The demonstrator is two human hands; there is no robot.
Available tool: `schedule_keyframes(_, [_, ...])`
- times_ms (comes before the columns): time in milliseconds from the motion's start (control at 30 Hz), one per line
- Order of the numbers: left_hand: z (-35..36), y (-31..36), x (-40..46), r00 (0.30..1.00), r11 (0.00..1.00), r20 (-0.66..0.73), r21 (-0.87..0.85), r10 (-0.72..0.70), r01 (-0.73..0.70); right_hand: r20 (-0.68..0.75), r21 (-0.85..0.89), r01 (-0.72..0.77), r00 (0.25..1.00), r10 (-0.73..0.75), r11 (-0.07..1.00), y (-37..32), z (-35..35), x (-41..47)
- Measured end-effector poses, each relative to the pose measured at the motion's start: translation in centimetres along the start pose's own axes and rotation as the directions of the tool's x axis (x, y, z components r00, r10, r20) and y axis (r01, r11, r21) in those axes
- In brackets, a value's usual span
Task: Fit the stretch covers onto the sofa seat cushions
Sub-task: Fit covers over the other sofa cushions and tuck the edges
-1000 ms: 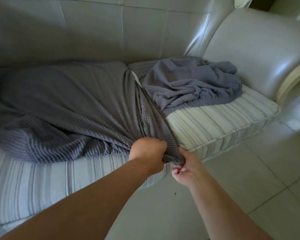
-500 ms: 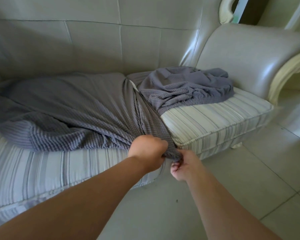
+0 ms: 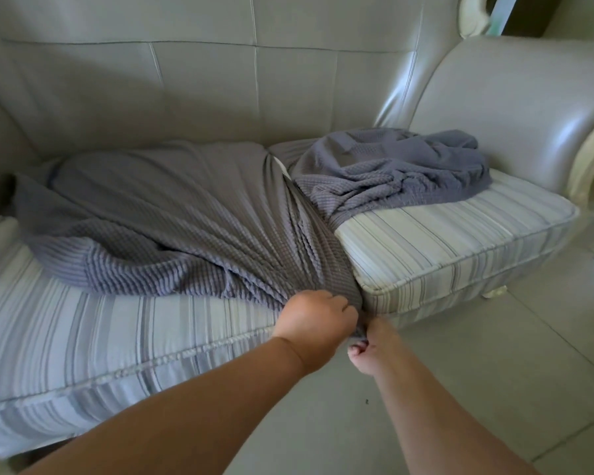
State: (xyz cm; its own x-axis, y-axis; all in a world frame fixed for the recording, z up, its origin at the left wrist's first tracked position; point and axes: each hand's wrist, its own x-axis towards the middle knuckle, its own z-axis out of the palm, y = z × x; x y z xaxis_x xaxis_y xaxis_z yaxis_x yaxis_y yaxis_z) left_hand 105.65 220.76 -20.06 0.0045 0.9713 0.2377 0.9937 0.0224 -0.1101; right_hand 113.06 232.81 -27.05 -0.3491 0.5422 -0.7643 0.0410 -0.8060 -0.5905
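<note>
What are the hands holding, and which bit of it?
Both the left hand and right hand grip the grey stretch cover by its bunched front corner, at the gap between the two striped cushions.

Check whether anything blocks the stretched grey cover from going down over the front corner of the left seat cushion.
Nothing visible does. Both hands grip the grey cover at the left cushion front corner; the crumpled second cover lies apart on the right cushion.

Grey sofa [image 3: 220, 80], two striped seat cushions [image 3: 460, 241], grey stretch covers [image 3: 158, 214] on top
</note>
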Motion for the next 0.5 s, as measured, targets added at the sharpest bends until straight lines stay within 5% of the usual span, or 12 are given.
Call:
schedule_keyframes(200, [-0.3, -0.8, 0.1, 0.996, 0.995, -0.082, -0.093, -0.037, 0.030, 0.032, -0.017, 0.053, 0.998, -0.052, 0.998, -0.5, 2.0, -0.9])
schedule_keyframes(367, [-0.6, -1.4, -0.3, 0.960, 0.921, -0.136, -0.344, -0.245, 0.186, 0.006, 0.078, -0.054, 0.999, 0.053, 0.996, -0.4, 2.0, -3.1])
schedule_keyframes(500, [-0.3, -1.9, -0.4, 0.937, 0.882, -0.114, -0.390, -0.330, 0.263, 0.157, 0.198, -0.090, 0.986, 0.059, 0.976, -0.3, 1.4, -4.4])
